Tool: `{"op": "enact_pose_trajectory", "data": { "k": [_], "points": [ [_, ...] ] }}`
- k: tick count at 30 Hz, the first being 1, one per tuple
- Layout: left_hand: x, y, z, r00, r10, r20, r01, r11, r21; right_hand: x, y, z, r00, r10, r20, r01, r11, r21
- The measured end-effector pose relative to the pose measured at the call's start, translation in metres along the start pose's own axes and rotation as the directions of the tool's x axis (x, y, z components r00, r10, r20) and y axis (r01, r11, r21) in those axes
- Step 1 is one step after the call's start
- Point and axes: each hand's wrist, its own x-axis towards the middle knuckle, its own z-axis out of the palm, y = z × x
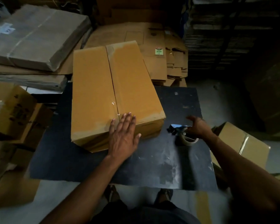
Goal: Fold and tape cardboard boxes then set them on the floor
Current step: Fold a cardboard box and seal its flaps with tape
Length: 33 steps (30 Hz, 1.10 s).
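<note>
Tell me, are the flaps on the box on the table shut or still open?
Shut. Both top flaps of the box lie flat, meeting at the centre seam under clear tape. The left hand rests flat on its near edge.

The folded box is seen in a warm ochre-yellow, crossed along its middle seam by a strip of clear, glossy tape; paler, dull patches are shown at its near and far edges. The surface is coloured dark navy-black, mottled with grey-white scuffs. The tape dispenser is marked by a blue part and a whitish roll. The flattened cardboard sheets behind are rendered in duller brown, one bearing a small green label. The floor is pale grey.
</note>
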Motion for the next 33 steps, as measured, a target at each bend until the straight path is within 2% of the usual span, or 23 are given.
{"op": "enact_pose_trajectory", "data": {
  "k": [4,8,10,12,13,14,15,16,17,19,20,21,22,24,26,29,33],
  "points": [
    [0.000,0.005,-0.001,0.997,-0.031,-0.068,0.030,0.999,-0.018,0.027,0.013,0.008,0.984,-0.093,0.151,0.114,0.984,-0.140],
    [0.000,0.012,-0.004,0.994,-0.106,-0.037,0.106,0.994,-0.006,0.036,0.016,0.021,0.984,-0.138,0.116,0.164,0.950,-0.265],
    [-0.005,0.024,-0.009,0.982,-0.156,-0.104,0.145,0.983,-0.108,0.035,0.021,0.025,0.985,-0.143,0.098,0.165,0.945,-0.282],
    [-0.017,0.043,-0.013,0.941,-0.169,-0.292,0.081,0.953,-0.292,0.029,0.025,0.027,0.982,-0.169,0.090,0.188,0.938,-0.292],
    [-0.028,0.054,-0.014,0.918,-0.200,-0.343,0.052,0.917,-0.396,0.023,0.028,0.030,0.981,-0.171,0.095,0.192,0.936,-0.295],
    [-0.039,0.064,-0.010,0.915,-0.266,-0.302,0.075,0.850,-0.522,0.016,0.030,0.034,0.980,-0.177,0.095,0.198,0.935,-0.294],
    [-0.048,0.072,-0.007,0.927,-0.344,-0.151,0.164,0.733,-0.660,0.007,0.032,0.038,0.978,-0.188,0.089,0.206,0.937,-0.281],
    [-0.052,0.078,-0.006,0.913,-0.396,0.097,0.325,0.565,-0.758,-0.003,0.033,0.042,0.976,-0.201,0.085,0.216,0.945,-0.247],
    [-0.055,0.083,-0.003,0.841,-0.402,0.362,0.510,0.363,-0.780,-0.016,0.032,0.045,0.973,-0.213,0.085,0.225,0.955,-0.191],
    [-0.056,0.087,-0.003,0.587,-0.330,0.739,0.771,-0.047,-0.634,-0.045,0.025,0.046,0.964,-0.256,0.069,0.260,0.964,-0.059],
    [-0.054,0.087,-0.005,0.469,-0.248,0.848,0.824,-0.223,-0.521,-0.060,0.019,0.046,0.955,-0.291,0.050,0.292,0.956,-0.009],
    [-0.051,0.086,-0.009,0.396,-0.164,0.903,0.838,-0.338,-0.429,-0.076,0.011,0.044,0.942,-0.334,0.021,0.333,0.942,0.034],
    [-0.049,0.084,-0.013,0.367,-0.110,0.924,0.834,-0.400,-0.379,-0.090,0.003,0.041,0.925,-0.381,-0.009,0.381,0.923,0.058],
    [-0.045,0.080,-0.027,0.389,-0.062,0.919,0.799,-0.474,-0.370,-0.115,-0.014,0.039,0.884,-0.464,-0.051,0.466,0.884,0.029],
    [-0.043,0.070,-0.043,0.459,-0.049,0.887,0.749,-0.515,-0.416,-0.129,-0.033,0.037,0.843,-0.532,-0.078,0.524,0.845,-0.104],
    [-0.046,0.045,-0.072,0.558,-0.055,0.828,0.713,-0.479,-0.513,-0.142,-0.065,0.025,0.781,-0.612,-0.124,0.559,0.774,-0.298],
    [-0.057,0.010,-0.095,0.624,-0.200,0.756,0.579,-0.532,-0.618,-0.154,-0.121,0.002,0.700,-0.708,-0.089,0.646,0.682,-0.342]
  ]
}}
